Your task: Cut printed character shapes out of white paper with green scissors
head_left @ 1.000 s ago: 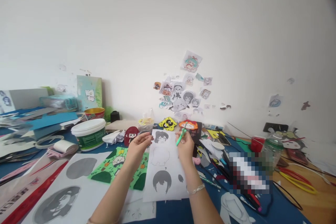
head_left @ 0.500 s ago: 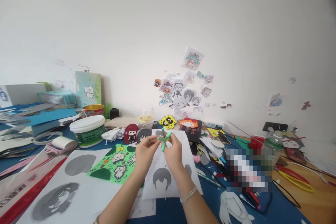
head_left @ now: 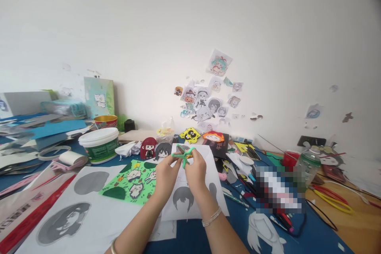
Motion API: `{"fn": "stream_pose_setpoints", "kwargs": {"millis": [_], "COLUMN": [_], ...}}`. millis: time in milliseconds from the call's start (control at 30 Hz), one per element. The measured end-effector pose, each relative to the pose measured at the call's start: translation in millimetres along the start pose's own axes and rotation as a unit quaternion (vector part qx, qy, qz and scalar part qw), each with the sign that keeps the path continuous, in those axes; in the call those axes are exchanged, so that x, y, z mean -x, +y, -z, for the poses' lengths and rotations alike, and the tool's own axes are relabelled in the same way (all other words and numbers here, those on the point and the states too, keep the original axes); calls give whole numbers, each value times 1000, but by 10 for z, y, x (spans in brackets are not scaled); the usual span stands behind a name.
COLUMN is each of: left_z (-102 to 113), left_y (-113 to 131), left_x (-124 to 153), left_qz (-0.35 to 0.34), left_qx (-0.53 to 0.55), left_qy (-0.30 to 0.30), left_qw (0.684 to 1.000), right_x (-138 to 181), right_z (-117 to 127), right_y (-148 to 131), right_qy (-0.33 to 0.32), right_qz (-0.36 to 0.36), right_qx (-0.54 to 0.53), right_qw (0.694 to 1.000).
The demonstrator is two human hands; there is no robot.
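Observation:
Both my hands meet above a white printed sheet (head_left: pixel 205 198) with grey hair shapes that lies on the blue table. My left hand (head_left: pixel 165 174) and my right hand (head_left: pixel 195 172) each pinch the handles of small green scissors (head_left: pixel 183 154), which are spread in an X. The fingers of both hands are closed on them. A bracelet sits on my right wrist.
A green cat picture (head_left: pixel 131 180) lies left of the sheet, and a larger grey print (head_left: pixel 68 222) lies nearer. A white tub (head_left: pixel 99 145) stands at the left. Character cut-outs (head_left: pixel 162 150), pens and yellow-handled pliers (head_left: pixel 333 200) crowd the right. Stickers (head_left: pixel 205 105) cover the wall.
My left hand let go of the sheet and came over to the scissors held by my right. The sheet now lies flat and the scissors are spread open.

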State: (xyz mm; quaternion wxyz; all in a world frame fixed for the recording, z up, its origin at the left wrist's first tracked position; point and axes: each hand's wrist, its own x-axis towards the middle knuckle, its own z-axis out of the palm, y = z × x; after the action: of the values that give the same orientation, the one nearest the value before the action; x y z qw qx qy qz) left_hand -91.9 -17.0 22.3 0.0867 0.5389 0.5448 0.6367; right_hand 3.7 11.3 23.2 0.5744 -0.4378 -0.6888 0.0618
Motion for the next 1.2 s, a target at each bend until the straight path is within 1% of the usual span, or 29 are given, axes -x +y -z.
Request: {"fn": "stream_pose_setpoints", "kwargs": {"millis": [200,300,600,667,767,867,967,1033,1100,1200], "left_z": [-3,2,29,40,53,52,44,45,52,65], "left_y": [26,34,32,43,53,47,44,51,61,61], "left_x": [13,6,-47,-54,-60,-69,-83,-94,-104,-117], "left_qz": [-48,-61,-48,-36,2,45,85,108,124,139], "left_qx": [-38,-46,-35,-28,5,55,128,177,215,244], "left_qy": [-10,-19,-43,-45,-52,-58,-67,-78,-85,-85], "left_qw": [998,997,997,998,999,996,986,975,965,956], "right_x": [0,-12,-54,-62,-70,-76,-88,-101,-115,-128], "right_z": [16,27,68,73,83,95,104,101,94,83], "right_y": [0,9,23,18,4,-13,-10,12,44,76], "right_qy": [8,1,-24,-24,-23,-20,-15,-9,-4,-12], "right_qz": [-7,-12,-15,-19,-29,-38,-55,-75,-96,-108], "right_qx": [-19,-22,-19,-27,-34,-36,-46,-69,-115,-177], "right_qw": [1000,1000,999,999,999,998,997,995,989,978]}}
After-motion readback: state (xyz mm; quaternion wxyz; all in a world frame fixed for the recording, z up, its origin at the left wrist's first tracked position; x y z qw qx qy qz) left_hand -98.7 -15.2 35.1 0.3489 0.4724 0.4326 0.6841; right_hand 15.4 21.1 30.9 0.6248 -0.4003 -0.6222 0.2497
